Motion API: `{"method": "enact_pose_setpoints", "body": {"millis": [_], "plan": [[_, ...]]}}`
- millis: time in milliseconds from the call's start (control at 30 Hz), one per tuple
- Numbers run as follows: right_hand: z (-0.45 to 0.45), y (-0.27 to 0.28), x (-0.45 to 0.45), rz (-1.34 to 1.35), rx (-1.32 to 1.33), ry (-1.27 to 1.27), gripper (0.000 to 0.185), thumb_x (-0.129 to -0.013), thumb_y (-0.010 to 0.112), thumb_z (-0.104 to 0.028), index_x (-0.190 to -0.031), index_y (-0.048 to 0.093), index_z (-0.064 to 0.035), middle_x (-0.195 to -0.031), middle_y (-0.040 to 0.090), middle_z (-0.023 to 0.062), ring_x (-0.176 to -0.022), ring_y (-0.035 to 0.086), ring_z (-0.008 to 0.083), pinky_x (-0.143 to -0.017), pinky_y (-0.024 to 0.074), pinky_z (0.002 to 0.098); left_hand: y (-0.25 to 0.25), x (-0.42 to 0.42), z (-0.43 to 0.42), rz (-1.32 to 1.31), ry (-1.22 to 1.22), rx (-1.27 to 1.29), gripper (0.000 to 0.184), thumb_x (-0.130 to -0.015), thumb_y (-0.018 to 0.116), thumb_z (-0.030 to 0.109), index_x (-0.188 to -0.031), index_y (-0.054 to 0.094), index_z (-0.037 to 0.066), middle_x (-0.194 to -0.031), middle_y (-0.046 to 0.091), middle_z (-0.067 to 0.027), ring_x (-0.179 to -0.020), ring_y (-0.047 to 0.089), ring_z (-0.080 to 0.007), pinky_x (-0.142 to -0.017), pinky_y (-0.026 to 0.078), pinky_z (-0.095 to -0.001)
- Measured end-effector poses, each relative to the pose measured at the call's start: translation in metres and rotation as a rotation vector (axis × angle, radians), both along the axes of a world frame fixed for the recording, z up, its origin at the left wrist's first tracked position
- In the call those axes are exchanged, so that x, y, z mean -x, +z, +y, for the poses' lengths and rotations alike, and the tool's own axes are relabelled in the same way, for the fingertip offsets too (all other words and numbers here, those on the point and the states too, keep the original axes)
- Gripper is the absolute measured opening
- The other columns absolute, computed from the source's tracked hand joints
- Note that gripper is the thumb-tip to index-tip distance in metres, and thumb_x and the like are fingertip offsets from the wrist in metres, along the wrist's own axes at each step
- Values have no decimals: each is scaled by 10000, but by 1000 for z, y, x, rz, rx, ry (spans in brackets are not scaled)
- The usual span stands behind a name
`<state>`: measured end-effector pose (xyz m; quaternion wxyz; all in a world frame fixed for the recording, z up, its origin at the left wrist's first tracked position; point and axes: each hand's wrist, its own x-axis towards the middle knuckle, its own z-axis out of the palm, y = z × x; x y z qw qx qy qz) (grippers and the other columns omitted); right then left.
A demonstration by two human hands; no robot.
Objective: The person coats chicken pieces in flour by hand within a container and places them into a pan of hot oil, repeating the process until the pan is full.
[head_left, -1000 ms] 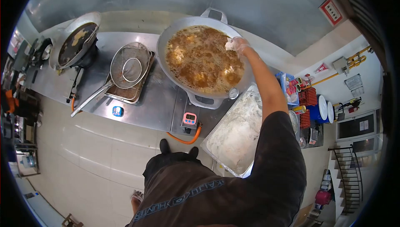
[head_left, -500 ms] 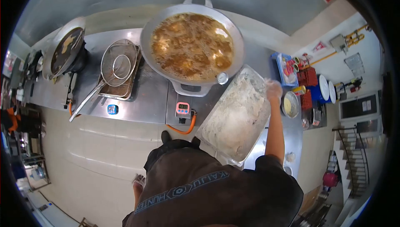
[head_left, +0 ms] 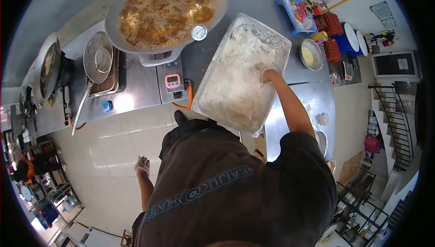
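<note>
My right hand (head_left: 265, 76), in a thin clear glove, reaches into a large metal tray (head_left: 286, 61) of white flour (head_left: 235, 79). Its fingers are sunk in the flour or blend with it, so their grip is hidden. My left hand (head_left: 142, 164), also gloved and dusted with flour, hangs low at my side over the floor, fingers loosely apart and holding nothing. Beyond the tray, a big wok (head_left: 220, 2) holds bubbling brown oil (head_left: 167, 11) with pieces frying in it. A round dial thermometer (head_left: 199, 32) sits at the wok's rim.
Left of the wok, a wire strainer (head_left: 98, 56) lies over a rack tray. A pink timer (head_left: 172, 81) and a blue timer (head_left: 107, 106) sit near the counter edge. To the right are a bowl of pale batter (head_left: 308, 55) and a blue basket (head_left: 297, 16).
My right hand has moved from the tray's right rim inward, into the flour. My left hand has swung outward at my side. The view has shifted, and the wok now sits higher and further left.
</note>
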<state>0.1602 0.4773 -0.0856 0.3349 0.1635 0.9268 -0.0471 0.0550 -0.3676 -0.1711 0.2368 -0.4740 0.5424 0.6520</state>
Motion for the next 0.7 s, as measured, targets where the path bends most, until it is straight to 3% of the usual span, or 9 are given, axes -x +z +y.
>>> {"method": "enact_pose_setpoints", "body": {"millis": [133,200,267,333,433,500,533,633,700], "plan": [[-59,99,11,124,-34,13,437,-697,563,-192,-1129,538,-127,-1130,539,150,-1026,525,278,-893,393,352,8,-29,27,-37,-14,-1,367,-835,517,417,-933,545,65,-834,558,-51,-742,507,-209,-688,432,-306],[-56,83,8,16,-148,-42,478,-670,617,-214,-1130,511,-134,-1105,548,130,-988,539,259,-823,430,339,-25,-61,24,-75,2,-32,383,-833,513,429,-930,540,60,-832,559,-55,-766,509,-216,-715,434,-334],[-53,64,5,75,-175,-263,410,-680,615,-214,-1071,525,-129,-1044,568,117,-935,557,240,-763,455,322,-66,-109,10,-140,21,-130,375,-835,508,433,-901,541,65,-807,558,-55,-764,512,-221,-737,430,-362],[-43,35,-8,302,-103,-661,239,-728,556,-190,-954,579,-114,-949,599,110,-866,579,221,-712,466,304,-63,-155,14,-150,32,-221,370,-835,507,432,-894,541,68,-802,557,-54,-762,513,-222,-738,429,-363],[-37,48,-22,440,-239,-187,165,-747,508,-172,-861,599,-94,-884,607,119,-828,584,242,-705,466,322,-49,-206,21,-151,58,-307,362,-837,505,430,-883,542,73,-793,556,-53,-760,514,-222,-740,427,-365],[-37,63,-23,511,-272,-4,161,-759,477,-160,-799,611,-81,-840,612,126,-803,587,255,-701,466,334,-55,-232,15,-155,69,-341,357,-838,504,429,-876,542,76,-788,556,-52,-758,515,-223,-741,426,-366],[-37,69,-27,529,-264,24,176,-765,461,-154,-768,618,-75,-818,614,129,-790,588,262,-699,466,340,-55,-240,12,-154,75,-348,355,-838,503,428,-873,542,77,-785,555,-51,-757,515,-223,-742,425,-367],[-28,70,-37,514,-173,-225,194,-758,469,-170,-826,624,-76,-858,617,131,-805,586,274,-741,458,360,-58,-244,5,-141,80,-368,348,-839,502,427,-862,543,82,-776,554,-50,-755,516,-224,-744,424,-369],[-51,125,-26,507,-256,-284,220,-748,493,-207,-846,634,-70,-895,620,130,-845,587,265,-780,450,361,-64,-236,-3,-112,103,-381,344,-840,501,426,-855,543,85,-771,553,-50,-753,516,-225,-745,423,-370]]}}
